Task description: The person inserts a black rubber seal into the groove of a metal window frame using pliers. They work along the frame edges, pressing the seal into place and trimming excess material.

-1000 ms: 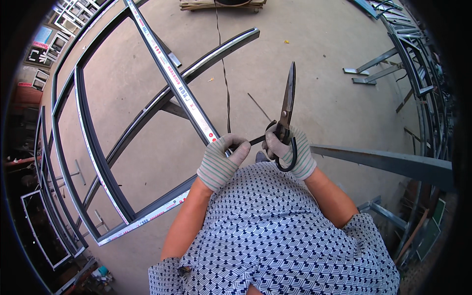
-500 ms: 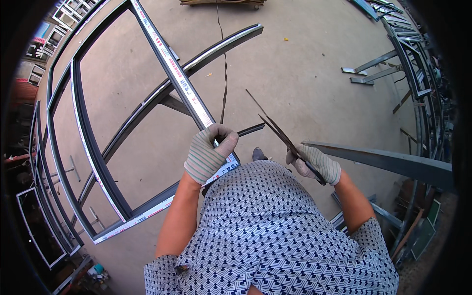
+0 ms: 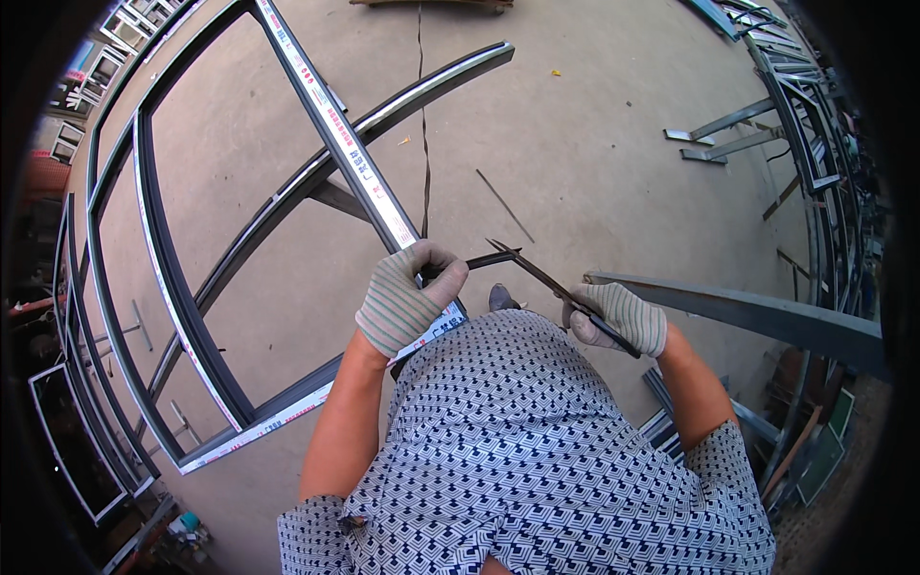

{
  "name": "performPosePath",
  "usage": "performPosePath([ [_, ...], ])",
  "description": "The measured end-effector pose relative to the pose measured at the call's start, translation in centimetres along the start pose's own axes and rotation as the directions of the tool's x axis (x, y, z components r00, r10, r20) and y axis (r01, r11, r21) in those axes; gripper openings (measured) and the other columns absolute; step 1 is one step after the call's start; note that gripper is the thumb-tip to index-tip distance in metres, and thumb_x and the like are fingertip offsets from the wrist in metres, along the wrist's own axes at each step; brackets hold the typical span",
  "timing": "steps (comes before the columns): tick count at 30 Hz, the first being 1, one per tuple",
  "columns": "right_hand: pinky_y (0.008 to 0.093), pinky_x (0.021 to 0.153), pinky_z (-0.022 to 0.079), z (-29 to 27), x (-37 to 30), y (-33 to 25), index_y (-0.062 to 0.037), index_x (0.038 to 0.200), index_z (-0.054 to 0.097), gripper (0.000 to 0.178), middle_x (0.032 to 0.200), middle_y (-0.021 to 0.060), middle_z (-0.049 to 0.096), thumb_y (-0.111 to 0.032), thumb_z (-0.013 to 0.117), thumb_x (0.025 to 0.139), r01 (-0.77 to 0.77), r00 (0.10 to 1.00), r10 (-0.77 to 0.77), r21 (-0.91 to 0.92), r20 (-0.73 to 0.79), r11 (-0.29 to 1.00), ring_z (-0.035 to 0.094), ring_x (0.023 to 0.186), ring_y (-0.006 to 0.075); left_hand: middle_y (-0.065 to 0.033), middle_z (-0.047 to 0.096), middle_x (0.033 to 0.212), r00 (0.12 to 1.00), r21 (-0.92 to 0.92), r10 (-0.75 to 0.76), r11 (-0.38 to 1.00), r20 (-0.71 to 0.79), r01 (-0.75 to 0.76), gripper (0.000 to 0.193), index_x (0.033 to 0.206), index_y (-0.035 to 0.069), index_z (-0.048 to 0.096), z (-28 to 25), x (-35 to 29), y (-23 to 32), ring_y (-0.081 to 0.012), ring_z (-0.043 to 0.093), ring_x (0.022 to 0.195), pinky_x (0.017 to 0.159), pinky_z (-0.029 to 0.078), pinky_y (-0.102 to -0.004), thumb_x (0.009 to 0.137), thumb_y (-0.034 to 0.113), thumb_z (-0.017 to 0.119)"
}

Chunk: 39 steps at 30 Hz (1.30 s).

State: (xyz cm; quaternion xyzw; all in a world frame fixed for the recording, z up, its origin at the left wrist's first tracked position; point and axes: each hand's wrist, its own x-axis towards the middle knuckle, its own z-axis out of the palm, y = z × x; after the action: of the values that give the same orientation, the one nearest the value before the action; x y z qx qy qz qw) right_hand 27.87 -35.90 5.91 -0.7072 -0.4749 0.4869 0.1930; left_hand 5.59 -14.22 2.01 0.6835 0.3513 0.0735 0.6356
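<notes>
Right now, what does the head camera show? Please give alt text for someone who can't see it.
A person's gloved left grip pinches a black strip while the gloved right grip holds dark scissors, their blades at the strip's far end. A large barred frame fills the left side; the person's patterned shirt fills the lower middle.

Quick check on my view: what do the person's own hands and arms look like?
The left hand and right hand wear off-white gloves with thin green stripes. Bare forearms emerge from short white sleeves with a dark-blue geometric print.
</notes>
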Motion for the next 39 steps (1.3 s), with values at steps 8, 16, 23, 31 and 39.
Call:
performPosePath([
  [8,0.0348,0.06,0.047,0.4,0.2,1.1,-0.0023,0.093,0.066,0.019,0.069,0.0115,0.061,-0.021,0.065,0.092,-0.065,0.998,0.065,0.046,0.011,0.997,0.056,0.062,0.0166,0.0,0.064,0.076,0.999,0.016,0.03,0.999,0.011,-0.03,0.019,0.091,0.002,0.071,0.0,0.2,-0.4,-0.0086,0.056,0.073,0.07,0.047,-0.0272,0.088,0.021,0.072],
  [16,0.0357,0.06,0.047,0.0,0.3,1.5,-0.0017,0.096,0.067,0.026,0.069,0.0155,0.06,-0.027,0.066,0.091,-0.14,0.99,0.137,0.082,0.043,0.987,0.056,0.061,0.0197,0.0002,0.064,0.076,0.999,0.015,0.027,0.999,0.03,-0.028,0.02,0.091,0.002,0.07,-0.1,0.3,-0.3,-0.0083,0.055,0.073,0.07,0.047,-0.0269,0.088,0.021,0.073],
  [23,0.0374,0.061,0.049,-0.9,0.6,1.3,-0.0013,0.097,0.069,0.031,0.07,0.0175,0.061,-0.032,0.065,0.091,-0.044,0.998,0.05,-0.127,0.046,0.991,0.057,0.06,0.0241,0.0009,0.063,0.075,0.999,0.005,-0.004,1.0,0.045,0.004,0.021,0.091,0.002,0.071,0.0,0.6,-0.4,-0.0078,0.054,0.071,0.067,0.046,-0.0268,0.087,0.022,0.073],
  [31,0.04,0.067,0.047,-1.1,0.7,0.1,-0.0026,0.082,0.061,0.014,0.074,0.0173,0.057,-0.016,0.063,0.085,-0.145,0.984,0.158,-0.148,0.082,0.978,0.056,0.069,0.033,0.0011,0.063,0.074,0.998,0.012,-0.016,1.0,0.056,0.015,0.021,0.089,0.002,0.07,0.0,0.7,-1.1,-0.0076,0.054,0.071,0.067,0.046,-0.0267,0.087,0.023,0.073],
  [39,0.0409,0.064,0.046,-0.8,0.7,1.2,-0.0017,0.078,0.06,0.022,0.069,0.0173,0.052,-0.022,0.063,0.087,-0.119,0.989,0.129,-0.139,0.07,0.983,0.052,0.066,0.0326,0.0012,0.063,0.074,0.999,0.021,0.003,1.0,0.047,-0.004,0.021,0.089,0.001,0.07,0.2,0.6,-1.5,-0.0075,0.054,0.072,0.067,0.047,-0.0268,0.087,0.022,0.073],
])
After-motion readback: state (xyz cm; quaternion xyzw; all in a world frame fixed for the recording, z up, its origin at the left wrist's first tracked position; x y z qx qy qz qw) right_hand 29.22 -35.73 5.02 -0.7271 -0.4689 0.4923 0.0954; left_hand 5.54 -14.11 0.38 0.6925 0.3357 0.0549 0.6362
